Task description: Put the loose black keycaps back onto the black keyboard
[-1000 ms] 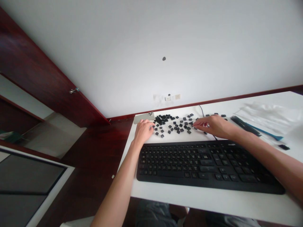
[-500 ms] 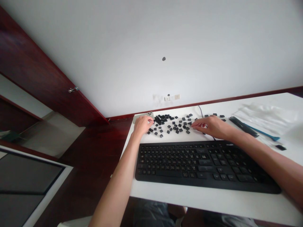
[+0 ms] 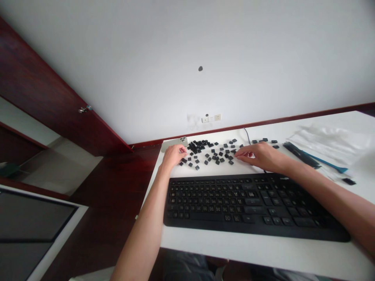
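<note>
Black caps [image 3: 222, 160]: small squarish pieces, hard plastic by their look, strewn between the two hands, heaped thickest beside the left.
Left hand [image 3: 173, 155]: fingers curled in at the heap's edge, overlapping the smooth pale phone [image 3: 173, 143]; cannot tell whether a cap is pinched.
Right hand [image 3: 260, 154]: thumb and fingers drawn near each other at the loose caps; whether they grasp one is not shown.
Handwork: apparently gathering or sorting caps; lifting one would call for a light fingertip pinch on its edges.
Keyboard [image 3: 205, 215]: long, dark, round-cornered, on the near side of both hands.
Right of the right hand: slim blue tool [image 3: 328, 163], crumpled whitish sheeting [image 3: 329, 142].
</note>
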`<state>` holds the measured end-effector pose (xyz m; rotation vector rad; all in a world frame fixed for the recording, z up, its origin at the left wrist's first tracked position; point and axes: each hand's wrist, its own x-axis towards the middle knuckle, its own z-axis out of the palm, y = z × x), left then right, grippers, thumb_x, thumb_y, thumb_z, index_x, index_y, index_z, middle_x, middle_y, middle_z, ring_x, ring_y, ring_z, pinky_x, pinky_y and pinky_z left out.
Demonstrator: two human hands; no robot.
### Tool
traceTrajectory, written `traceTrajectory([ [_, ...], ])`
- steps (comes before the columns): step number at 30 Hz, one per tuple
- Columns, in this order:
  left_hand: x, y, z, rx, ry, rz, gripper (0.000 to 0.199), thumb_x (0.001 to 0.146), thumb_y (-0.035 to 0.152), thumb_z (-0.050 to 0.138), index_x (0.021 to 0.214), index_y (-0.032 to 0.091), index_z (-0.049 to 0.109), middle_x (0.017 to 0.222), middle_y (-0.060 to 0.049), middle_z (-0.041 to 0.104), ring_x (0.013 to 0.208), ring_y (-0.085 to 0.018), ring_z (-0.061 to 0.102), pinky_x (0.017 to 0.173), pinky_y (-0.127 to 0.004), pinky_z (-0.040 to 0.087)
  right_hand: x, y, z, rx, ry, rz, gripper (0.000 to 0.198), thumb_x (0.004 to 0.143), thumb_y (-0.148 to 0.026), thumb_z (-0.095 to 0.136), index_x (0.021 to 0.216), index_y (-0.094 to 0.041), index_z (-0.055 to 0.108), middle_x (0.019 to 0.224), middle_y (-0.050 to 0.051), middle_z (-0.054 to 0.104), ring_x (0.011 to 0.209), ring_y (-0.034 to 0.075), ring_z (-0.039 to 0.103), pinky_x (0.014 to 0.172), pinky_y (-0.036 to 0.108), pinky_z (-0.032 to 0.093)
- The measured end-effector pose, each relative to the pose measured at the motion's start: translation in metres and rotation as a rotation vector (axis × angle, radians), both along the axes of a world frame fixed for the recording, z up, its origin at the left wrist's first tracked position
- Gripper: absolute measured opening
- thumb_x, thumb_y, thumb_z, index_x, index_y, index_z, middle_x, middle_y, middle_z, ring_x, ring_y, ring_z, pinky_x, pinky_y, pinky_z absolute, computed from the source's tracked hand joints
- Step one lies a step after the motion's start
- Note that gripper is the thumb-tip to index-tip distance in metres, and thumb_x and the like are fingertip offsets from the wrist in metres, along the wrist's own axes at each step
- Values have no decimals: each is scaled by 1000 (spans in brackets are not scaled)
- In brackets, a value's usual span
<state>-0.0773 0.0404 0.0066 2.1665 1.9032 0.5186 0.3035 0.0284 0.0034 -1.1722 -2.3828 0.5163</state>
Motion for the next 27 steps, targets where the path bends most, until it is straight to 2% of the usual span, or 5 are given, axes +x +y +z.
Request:
traceTrajectory([
  [5,1,2,-2,64,24,-12,4,87,24,74,89,25,78,95,-2,82,93,-22,74,81,-32,52,1,0,0,-6,-1,-5,30,98,-44,58,101,-29,83,96,2,84,83,23,79,78,33,61],
  [17,-7,9,-14,108,-15,-25,23,100,29,61,106,27,84,108,-5,83,101,-24,76,89,-35,55,1,0,0,-18,1,2,30,98,-44,58,101,-27,82,97,3,84,83,23,79,79,34,61],
  [27,-5,7,-14,115,-44,-19,22,100,27,63,108,29,84,111,-3,83,105,-23,76,94,-34,56,1,1,-2,-29,-9,-12,32,97,-46,58,102,-27,82,98,2,84,86,24,79,79,34,61],
])
